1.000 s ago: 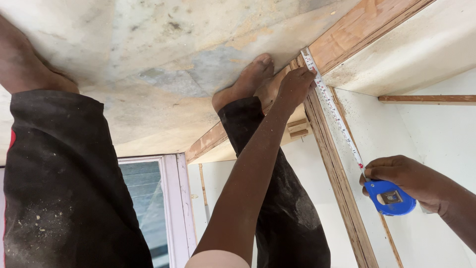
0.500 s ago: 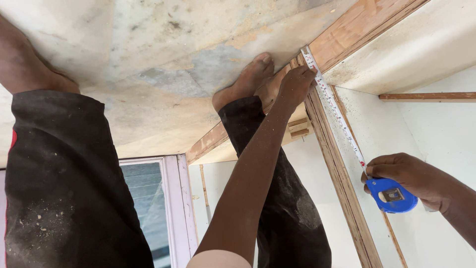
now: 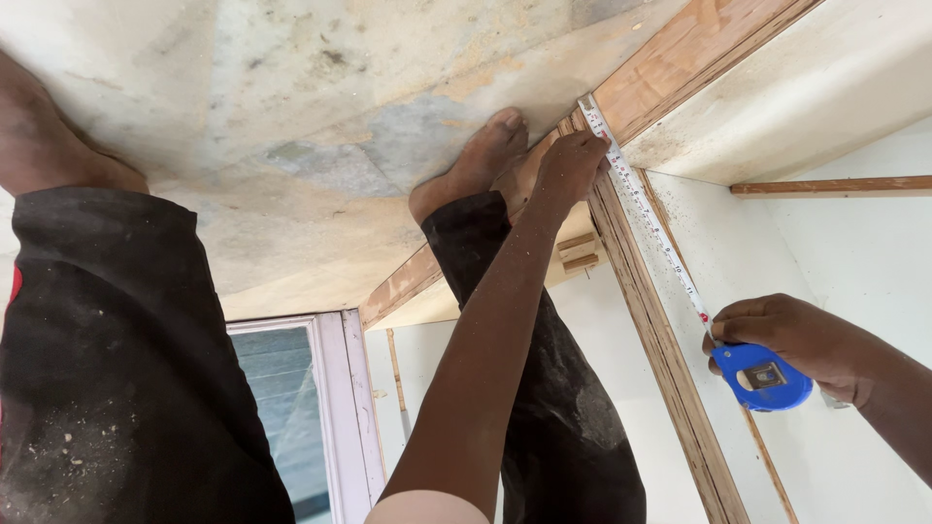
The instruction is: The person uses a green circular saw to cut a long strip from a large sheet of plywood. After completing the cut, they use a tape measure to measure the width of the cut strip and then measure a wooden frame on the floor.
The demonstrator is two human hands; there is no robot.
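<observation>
Left hand (image 3: 571, 165) stretched out and pressed down, fingertips (image 3: 594, 147) pinning the free end of the white tape blade (image 3: 646, 212) against the wooden beam (image 3: 660, 340), just beside a bare foot (image 3: 476, 165) on the worn plywood platform (image 3: 243, 116). Right hand (image 3: 806, 342) clenched around the blue tape measure case (image 3: 762, 376), case tucked under the curled fingers, blade running taut from there along the beam's edge to the left fingertips. Dusty black trousers (image 3: 116, 369) in the foreground, a window frame (image 3: 330, 408) below.
</observation>
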